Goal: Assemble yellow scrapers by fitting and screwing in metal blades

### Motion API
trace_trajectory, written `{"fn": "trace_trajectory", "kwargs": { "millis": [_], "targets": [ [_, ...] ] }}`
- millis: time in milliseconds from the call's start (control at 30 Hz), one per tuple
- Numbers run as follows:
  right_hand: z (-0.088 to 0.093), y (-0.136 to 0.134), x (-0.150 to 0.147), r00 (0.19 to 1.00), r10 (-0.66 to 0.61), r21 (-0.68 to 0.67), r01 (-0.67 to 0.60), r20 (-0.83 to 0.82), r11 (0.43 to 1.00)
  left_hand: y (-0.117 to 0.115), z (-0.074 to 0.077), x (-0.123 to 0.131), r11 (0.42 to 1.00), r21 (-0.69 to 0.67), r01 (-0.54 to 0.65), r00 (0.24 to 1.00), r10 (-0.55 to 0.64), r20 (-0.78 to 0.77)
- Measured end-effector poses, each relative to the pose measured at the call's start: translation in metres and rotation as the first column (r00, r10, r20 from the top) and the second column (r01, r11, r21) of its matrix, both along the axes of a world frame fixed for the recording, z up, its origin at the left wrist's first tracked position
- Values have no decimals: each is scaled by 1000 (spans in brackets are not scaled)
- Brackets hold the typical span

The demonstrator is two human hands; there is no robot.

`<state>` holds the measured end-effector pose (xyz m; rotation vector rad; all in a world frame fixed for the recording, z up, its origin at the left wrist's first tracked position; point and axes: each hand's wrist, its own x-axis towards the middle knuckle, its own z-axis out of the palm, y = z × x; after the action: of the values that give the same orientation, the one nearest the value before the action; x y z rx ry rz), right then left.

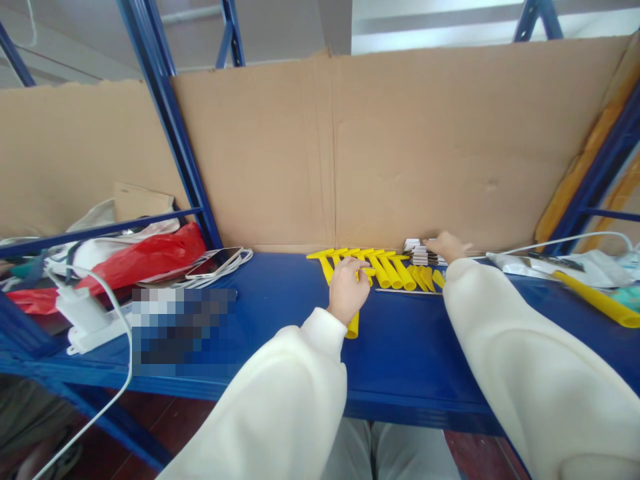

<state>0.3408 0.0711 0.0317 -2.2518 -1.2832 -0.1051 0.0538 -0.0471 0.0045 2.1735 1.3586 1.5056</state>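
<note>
My left hand (347,288) is closed on a yellow T-shaped tube (353,327), whose round lower end sticks out below the wrist. Just behind it, several more yellow T-shaped tubes (387,267) lie side by side along the cardboard. My right hand (447,247) reaches to small white-and-black pieces (416,251) stacked at the back, its fingers apart and partly over them. What its fingertips touch is too small to make out. Short yellow pieces with slanted ends (423,277) lie in front of that stack, and a thin pale rod (407,291) rests before them.
Cardboard (400,147) walls off the back of the blue shelf (300,360). On the left are a red bag (160,257), a white plug (83,310) with cables and a phone (215,262). Right of my arm lie plastic bags (530,263) and a long yellow tube (597,300).
</note>
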Motion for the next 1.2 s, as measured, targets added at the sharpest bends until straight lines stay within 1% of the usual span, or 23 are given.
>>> {"fn": "trace_trajectory", "kwargs": {
  "millis": [133, 333, 467, 633, 800, 900, 1033, 1133, 1200],
  "targets": [
    [-3, 1, -4, 1000, -14, -7, 15, 21, 1000, 1, -1, 0, 1000, 19, -8, 1000, 8, 5],
    [-8, 7, -1, 996, -94, -4, 94, 5, 996, 5, -4, -1, 997, 82, -13, 999, 11, 33],
    [-9, 7, 3, 996, -89, 66, 89, -5, 994, 6, -2, -3, 997, 79, -25, 999, 22, 32],
    [-6, -6, 5, 990, -119, 107, 127, -77, 986, 7, 0, -5, 997, 71, -36, 999, 33, 33],
    [-7, -20, 8, 985, -72, 231, 108, -159, 967, 8, 2, -6, 997, 48, -52, 998, 50, 41],
    [-8, -25, 10, 979, -46, 309, 107, -198, 945, 9, 2, -8, 997, 41, -72, 996, 70, 56],
    [-9, -31, 10, 972, -17, 380, 107, -233, 919, 11, 2, -11, 996, 31, -88, 994, 86, 62],
    [-10, -35, 9, 959, 38, 454, 99, -282, 886, 13, 2, -12, 994, 5, -113, 992, 113, 56],
    [-11, -37, 8, 942, 87, 522, 102, -324, 847, 14, 2, -13, 991, -21, -130, 990, 131, 59]
  ]
}}
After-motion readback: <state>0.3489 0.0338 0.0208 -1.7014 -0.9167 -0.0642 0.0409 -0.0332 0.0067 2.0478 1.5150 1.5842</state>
